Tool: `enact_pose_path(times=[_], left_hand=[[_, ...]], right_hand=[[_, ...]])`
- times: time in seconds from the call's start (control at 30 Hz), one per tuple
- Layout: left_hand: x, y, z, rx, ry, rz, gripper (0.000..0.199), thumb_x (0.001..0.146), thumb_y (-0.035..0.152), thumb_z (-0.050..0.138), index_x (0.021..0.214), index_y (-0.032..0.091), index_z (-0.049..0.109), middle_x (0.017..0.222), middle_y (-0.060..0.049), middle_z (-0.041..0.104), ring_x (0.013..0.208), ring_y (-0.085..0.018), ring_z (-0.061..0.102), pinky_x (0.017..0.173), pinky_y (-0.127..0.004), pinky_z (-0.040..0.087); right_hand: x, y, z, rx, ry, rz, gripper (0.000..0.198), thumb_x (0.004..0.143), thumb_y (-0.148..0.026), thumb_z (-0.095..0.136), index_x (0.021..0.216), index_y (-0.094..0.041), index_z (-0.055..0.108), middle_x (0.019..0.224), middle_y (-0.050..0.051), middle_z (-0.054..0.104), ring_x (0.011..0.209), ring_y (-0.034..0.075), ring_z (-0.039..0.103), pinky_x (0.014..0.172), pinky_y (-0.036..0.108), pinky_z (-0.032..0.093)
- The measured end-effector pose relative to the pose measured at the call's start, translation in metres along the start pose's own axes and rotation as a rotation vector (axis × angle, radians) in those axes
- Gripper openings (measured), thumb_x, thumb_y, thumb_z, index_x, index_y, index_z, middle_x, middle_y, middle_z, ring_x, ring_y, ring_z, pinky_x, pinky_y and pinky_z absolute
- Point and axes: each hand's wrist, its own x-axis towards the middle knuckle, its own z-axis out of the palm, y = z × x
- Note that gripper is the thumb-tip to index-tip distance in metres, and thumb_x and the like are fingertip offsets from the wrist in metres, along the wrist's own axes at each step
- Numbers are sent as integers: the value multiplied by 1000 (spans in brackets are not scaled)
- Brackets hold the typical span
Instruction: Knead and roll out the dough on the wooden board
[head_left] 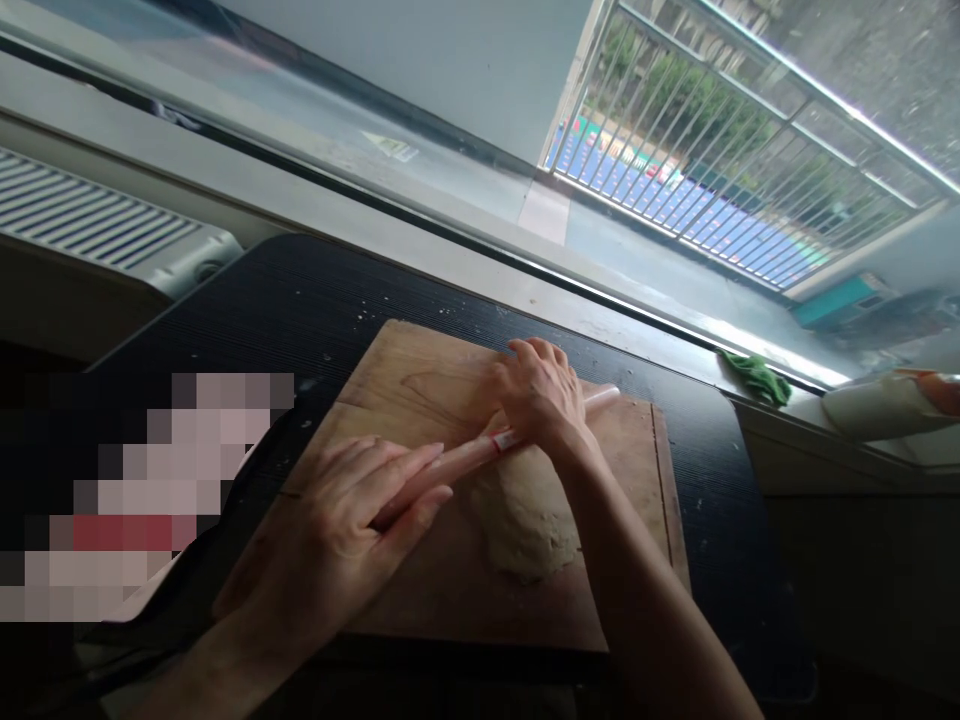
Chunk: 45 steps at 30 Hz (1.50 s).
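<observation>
A dark table (720, 480) carries your wooden board (450, 610). Your left hand (352, 510) is clamped around the near end of the rolling pin (465, 463), thumb opposite fingers. The dough (529, 515) lies on the board under the pin, bulging toward you. Farther along, your right hand (544, 395) drapes over the pin; its grip underneath can't be told. Matching pressure from both hands should thin that bulge evenly. Beyond lies a green cloth (757, 375).
</observation>
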Motion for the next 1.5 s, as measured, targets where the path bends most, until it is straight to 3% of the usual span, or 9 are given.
enact_pose_path(times=[0.2,0.47,0.57,0.83,0.93,1.2,1.3,1.4,1.5], left_hand=[[-12,12,7,-73,-33,34,50,77,26,68,124,24,51,98,-2,63,96,-19,57,98,-44,42],[3,-11,-3,17,-12,-87,36,82,31,62,117,25,58,100,-3,62,95,-21,57,91,-41,44],[2,-12,-4,36,-1,-84,39,81,30,63,119,25,57,100,-3,62,95,-20,57,92,-41,44],[-15,16,0,-30,-28,50,47,76,24,68,121,23,53,97,-3,62,94,-19,57,99,-46,40],[-14,18,1,-42,-32,59,44,76,27,68,118,23,54,97,-2,63,95,-20,58,100,-48,39],[0,-5,-3,35,-24,-38,33,82,32,62,114,24,58,99,-3,64,95,-21,57,95,-43,42],[-1,-6,-4,71,-11,-59,37,83,31,61,118,24,56,98,-3,63,95,-21,57,97,-43,41],[-8,5,-5,81,-32,-20,44,80,31,64,122,23,53,98,-3,63,95,-21,56,97,-44,41],[-21,23,-2,51,-66,64,50,77,28,67,124,22,50,99,-3,63,97,-21,56,99,-45,40]], right_hand=[[-48,17,-10,-16,49,15,36,91,-38,37,120,-26,55,130,3,51,126,25,37,103,43,29],[33,-11,9,-17,-11,13,40,90,-40,39,123,-22,52,127,8,51,120,26,41,96,40,37],[38,-14,9,-7,-34,-12,41,90,-41,39,124,-22,52,127,8,51,119,26,42,95,40,38],[-67,18,-10,-15,97,-8,37,93,-34,34,120,-24,57,129,3,53,129,23,34,106,41,26],[-80,23,-11,-26,123,-10,36,92,-31,35,119,-22,58,130,3,52,130,23,32,108,41,24],[8,0,2,17,-12,42,41,90,-42,39,123,-24,53,128,6,52,121,26,41,97,44,36],[18,-4,3,23,-41,22,42,89,-42,40,124,-22,52,129,8,51,123,27,40,97,45,37],[-15,4,-2,30,17,13,39,91,-40,39,123,-23,53,130,6,51,127,27,36,101,45,35],[-83,20,-7,-20,154,-21,37,94,-34,33,122,-20,54,134,6,49,134,25,28,109,46,23]])
